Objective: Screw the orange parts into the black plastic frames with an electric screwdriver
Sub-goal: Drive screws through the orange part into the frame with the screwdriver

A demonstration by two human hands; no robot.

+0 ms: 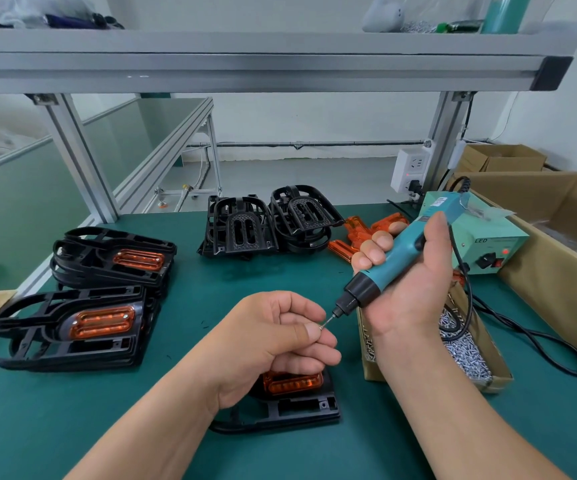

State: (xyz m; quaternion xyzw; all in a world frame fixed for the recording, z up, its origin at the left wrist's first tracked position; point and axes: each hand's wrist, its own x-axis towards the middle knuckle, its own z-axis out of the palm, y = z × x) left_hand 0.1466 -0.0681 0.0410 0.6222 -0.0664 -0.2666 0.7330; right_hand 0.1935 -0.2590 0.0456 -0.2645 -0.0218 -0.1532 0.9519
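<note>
- Small cardboard box (371,370), just right of the hands: we see it filled with loose silver screws (467,355). The right forearm covers its near-left part.
- Large carton (550,292), along the right edge of the worktop: we cannot make out its contents.
- Right hand (408,282): wrapped round the teal electric screwdriver (394,258), held off the worktop with the bit slanting down and to the left.
- Left hand (273,334): thumb and forefinger pinch a screw (321,326) at the bit's tip — whether screw and bit touch is too small to tell.
- Black frame (300,410) with an orange part (292,382) seated in it: on the green worktop (72,410) directly beneath the left hand, which hides most of it.
- Two stacks of fitted frames (65,334) lie at the left. Bare frames (238,230) and loose orange parts (359,233) lie at the back, the latter partly behind the right hand.
- Open green surface — between the left stacks and the hands, and along the near edge.
</note>
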